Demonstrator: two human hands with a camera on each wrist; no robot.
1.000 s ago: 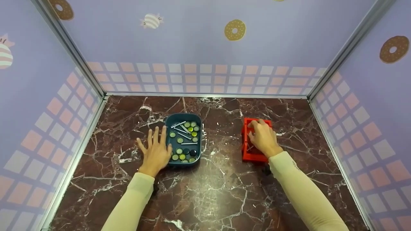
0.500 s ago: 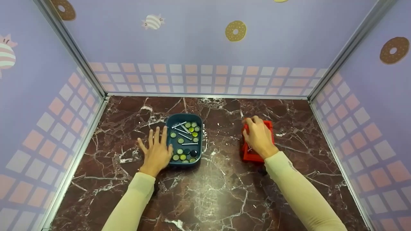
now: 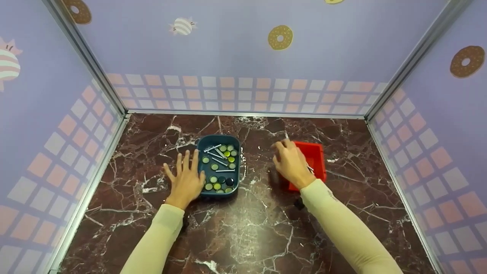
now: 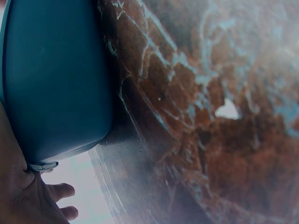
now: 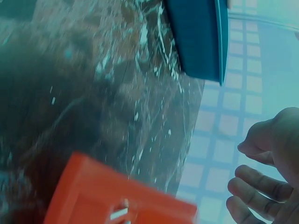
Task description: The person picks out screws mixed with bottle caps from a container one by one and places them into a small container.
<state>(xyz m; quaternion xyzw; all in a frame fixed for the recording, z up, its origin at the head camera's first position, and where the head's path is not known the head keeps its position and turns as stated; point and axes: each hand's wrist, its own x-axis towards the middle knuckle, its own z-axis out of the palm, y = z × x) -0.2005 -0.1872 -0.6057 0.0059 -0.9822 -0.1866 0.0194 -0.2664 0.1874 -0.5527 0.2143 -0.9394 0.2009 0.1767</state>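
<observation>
My left hand [image 3: 184, 180] lies with spread, straight fingers along the left side of a dark blue tray [image 3: 218, 138], its thumb at the rim. Inside the tray are several silver screws [image 3: 219, 161] and several round caps [image 3: 231, 159], some bright yellow-green, some dark. Over the left side of a red basket [image 3: 314, 151] hovers my right hand [image 3: 291, 161], covering part of it. The right wrist view shows this hand [image 5: 268, 175] with loosely bent fingers apart from the thumb and nothing between them. A few screws [image 3: 310, 167] lie in the red basket.
Both containers stand on a dark red marbled tabletop [image 3: 251, 220], with a bare strip between them. Lilac panels [image 3: 228, 49] with checks and sweets enclose the back and sides, meeting the table at a metal edge [image 3: 243, 114].
My right hand has moved left, from inside the red basket to over its left edge, uncovering more of the basket. The left hand has stayed by the blue tray.
</observation>
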